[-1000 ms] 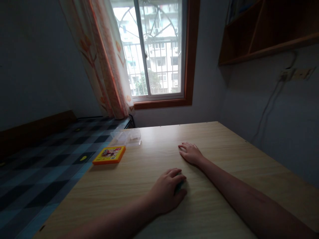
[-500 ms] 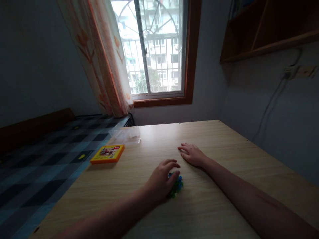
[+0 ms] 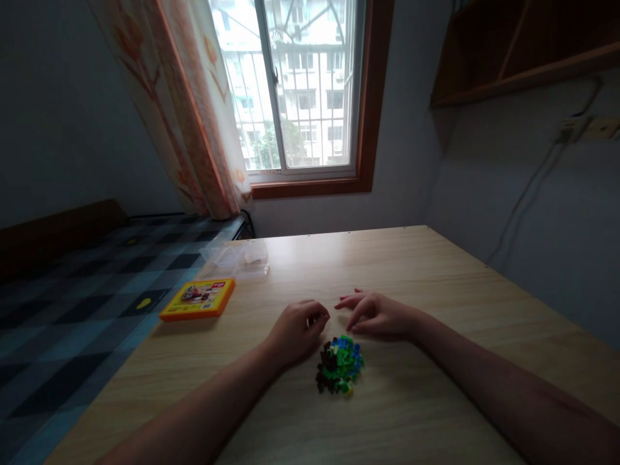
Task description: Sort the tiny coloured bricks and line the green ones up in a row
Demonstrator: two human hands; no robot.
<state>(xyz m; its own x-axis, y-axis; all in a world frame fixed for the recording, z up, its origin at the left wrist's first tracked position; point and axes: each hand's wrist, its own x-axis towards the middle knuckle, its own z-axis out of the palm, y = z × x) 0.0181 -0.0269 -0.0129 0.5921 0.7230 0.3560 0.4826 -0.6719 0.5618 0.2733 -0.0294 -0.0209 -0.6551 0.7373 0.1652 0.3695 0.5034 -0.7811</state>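
A small heap of toy building bricks (image 3: 341, 363), green, blue, dark brown and a few yellow, lies on the light wooden table (image 3: 387, 258). Just left of and beyond the heap, my left hand (image 3: 296, 332) rests low with its fingers curled in toward the thumb. Whatever may be between those fingertips is too small or hidden to make out. My right hand (image 3: 380, 314) is to the right, past the heap, with its fingers stretched out and apart over the tabletop, nothing in them. Neither hand touches the heap.
An orange and yellow flat box (image 3: 198, 299) with a printed picture sits at the table's left edge. Behind it lies clear plastic packaging (image 3: 237, 258). A bed with a checked cover (image 3: 97, 278) adjoins on the left. A window (image 3: 300, 90) and wall shelf (image 3: 523, 71) are beyond.
My left hand has moved off the bricks to the left, curling its fingers and uncovering the heap. My right hand has come slightly closer, turning its fingers inward. The view has shifted a little.
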